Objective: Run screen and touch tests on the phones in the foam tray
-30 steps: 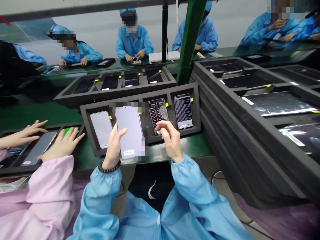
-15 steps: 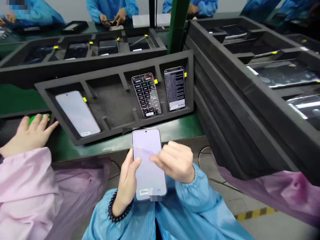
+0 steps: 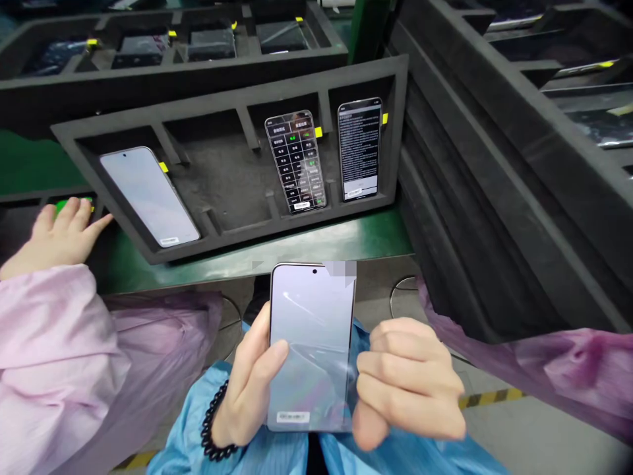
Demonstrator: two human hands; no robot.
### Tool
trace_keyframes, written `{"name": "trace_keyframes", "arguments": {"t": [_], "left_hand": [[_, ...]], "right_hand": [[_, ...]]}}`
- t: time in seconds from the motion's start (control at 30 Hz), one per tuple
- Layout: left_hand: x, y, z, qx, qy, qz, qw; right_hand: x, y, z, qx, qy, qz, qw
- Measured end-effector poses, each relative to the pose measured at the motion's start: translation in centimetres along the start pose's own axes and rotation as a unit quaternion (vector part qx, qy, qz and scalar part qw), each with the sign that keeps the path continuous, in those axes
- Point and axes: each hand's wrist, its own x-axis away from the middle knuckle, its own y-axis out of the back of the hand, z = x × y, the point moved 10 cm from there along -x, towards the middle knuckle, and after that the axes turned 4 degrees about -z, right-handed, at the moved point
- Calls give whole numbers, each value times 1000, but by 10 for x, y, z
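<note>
My left hand grips a smartphone by its left edge, thumb on the front. The phone stands nearly upright toward me, its screen pale and lit, with a small white label near the bottom. Curved glossy streaks, perhaps from a clear film, cross the screen. Close by the phone's lower right edge is my right hand, closed with its fingers curled; whatever it may pinch is hidden. Beyond the hands, a black foam tray holds a white-screen phone, a phone with a grid menu and a phone showing lines of text.
Stacked black foam trays rise on the right. Another tray of phones lies behind. At left, a co-worker's hand in a pink sleeve rests by a green-lit device. The green table's edge runs before me.
My right hand has moved from over the screen to the right and down, off the phone's edge. The phone appears larger and nearer. The view has tilted downward.
</note>
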Motion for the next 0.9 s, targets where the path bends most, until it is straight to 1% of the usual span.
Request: {"name": "trace_keyframes", "arguments": {"t": [0.07,0.13,0.2,0.27,0.3,0.37,0.4,0.47,0.5,0.53,0.57,0.6,0.63,0.7,0.73,0.8,0.83,0.9], "left_hand": [[0,-1,3,-1,8,12,1000],[0,0,5,3,9,18,1000],[0,0,5,12,2,22,1000],[-2,1,3,3,-16,20,1000],[-4,1,0,-18,-32,18,999],[-9,-3,-6,-97,-72,30,992],[-12,-9,-8,-147,-89,48,984],[-17,-25,-5,-231,-104,109,961],[-20,-32,-1,-253,-101,141,952],[-22,-37,3,-254,-95,164,948],[-24,-41,6,-237,-84,178,951],[-27,-42,9,-201,-68,178,961],[-30,-41,11,-151,-48,171,972],[-33,-41,16,-42,11,154,987],[-33,-42,19,2,45,150,988],[-31,-47,21,55,105,147,982],[-30,-49,21,68,124,146,979],[-29,-50,16,85,133,136,978]], "right_hand": [[-4,10,3,-19,10,-65,998],[-3,8,2,-19,7,-58,998],[-1,7,5,-26,26,-44,998],[2,4,3,-29,25,-13,999],[2,3,-2,-24,16,-6,1000],[-1,0,-14,2,-11,-2,1000],[-3,-3,-22,18,-26,2,999],[-8,-14,-41,35,-63,27,997],[-8,-21,-51,23,-89,43,995],[-8,-25,-63,5,-125,47,991],[-5,-25,-75,-16,-166,38,985],[-1,-25,-86,-39,-208,26,977],[4,-26,-96,-63,-247,20,967],[15,-31,-107,-119,-304,35,944],[19,-35,-108,-149,-323,51,933],[25,-41,-107,-195,-345,70,916],[25,-42,-107,-207,-350,69,911],[24,-42,-105,-216,-353,56,909]]}}
